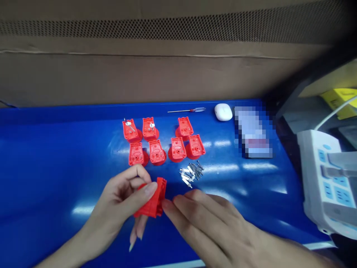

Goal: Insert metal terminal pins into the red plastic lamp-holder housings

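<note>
My left hand (119, 199) grips a red plastic housing (153, 203), thumb on its near side, with the housing turned so its ridged edge faces right. At that edge are the fingertips of my right hand (214, 219), fingers close together and bent. Its thumb is hidden, and whatever the fingers pinch cannot be made out. Beyond the hands, several similar red housings (157, 152) stand in two rows with their hollow faces up. Small white parts with metal pins (186, 175) lie in a pile beside dark screws (198, 170).
A screwdriver (195, 109) lies at the back of the blue table (55, 156), near a white rounded case (223, 112) and a pixelated flat object (252, 134). A white power strip (329, 186) stands at the right edge. Cardboard (134, 80) walls off the back.
</note>
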`<action>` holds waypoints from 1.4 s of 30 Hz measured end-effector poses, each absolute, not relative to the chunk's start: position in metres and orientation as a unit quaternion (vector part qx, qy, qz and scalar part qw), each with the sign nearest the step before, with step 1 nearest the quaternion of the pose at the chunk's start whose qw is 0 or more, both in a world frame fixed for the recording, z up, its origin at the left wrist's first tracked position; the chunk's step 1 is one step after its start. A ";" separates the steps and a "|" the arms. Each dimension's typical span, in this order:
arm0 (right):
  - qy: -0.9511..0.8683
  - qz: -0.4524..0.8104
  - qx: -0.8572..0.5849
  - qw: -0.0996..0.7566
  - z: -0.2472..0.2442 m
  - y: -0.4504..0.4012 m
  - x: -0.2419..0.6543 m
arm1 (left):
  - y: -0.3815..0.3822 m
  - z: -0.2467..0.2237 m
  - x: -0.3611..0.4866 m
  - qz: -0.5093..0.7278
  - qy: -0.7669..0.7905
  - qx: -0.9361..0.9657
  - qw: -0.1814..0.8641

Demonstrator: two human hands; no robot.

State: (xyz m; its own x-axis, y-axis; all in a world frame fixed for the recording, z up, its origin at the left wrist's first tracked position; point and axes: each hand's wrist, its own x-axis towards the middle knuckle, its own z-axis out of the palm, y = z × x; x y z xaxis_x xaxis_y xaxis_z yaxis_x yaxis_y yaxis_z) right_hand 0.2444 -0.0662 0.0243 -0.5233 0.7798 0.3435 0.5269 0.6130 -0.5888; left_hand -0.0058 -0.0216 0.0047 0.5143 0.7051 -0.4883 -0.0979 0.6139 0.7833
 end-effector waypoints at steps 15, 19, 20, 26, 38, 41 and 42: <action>-0.713 0.433 -0.431 0.344 0.020 -0.050 0.237 | -0.022 0.013 -0.001 0.295 0.470 0.427 0.714; -0.702 0.413 -0.443 0.375 0.014 -0.053 0.237 | -0.021 0.011 -0.003 0.301 0.458 0.429 0.718; -0.702 0.408 -0.443 0.381 0.013 -0.053 0.237 | -0.021 0.010 -0.003 0.305 0.454 0.427 0.719; -0.671 0.442 -0.451 0.389 0.019 -0.050 0.238 | -0.022 0.005 -0.006 0.316 0.440 0.411 0.733; -0.395 0.720 -0.420 0.387 0.024 -0.045 0.236 | -0.024 0.002 -0.011 0.348 0.354 0.402 0.769; -0.375 0.737 -0.408 0.386 0.023 -0.044 0.236 | -0.025 0.004 -0.012 0.345 0.370 0.415 0.756; -0.377 0.736 -0.412 0.381 0.022 -0.043 0.237 | -0.024 0.005 -0.012 0.343 0.373 0.421 0.752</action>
State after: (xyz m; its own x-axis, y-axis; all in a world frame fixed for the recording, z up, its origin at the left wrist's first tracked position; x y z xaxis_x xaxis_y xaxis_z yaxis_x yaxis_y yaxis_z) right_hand 0.2368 -0.0434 0.0223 -0.3695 0.8727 -0.3191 -0.2505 -0.4242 -0.8702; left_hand -0.0118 -0.0243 0.0049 0.4868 0.8299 -0.2724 -0.2017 0.4102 0.8894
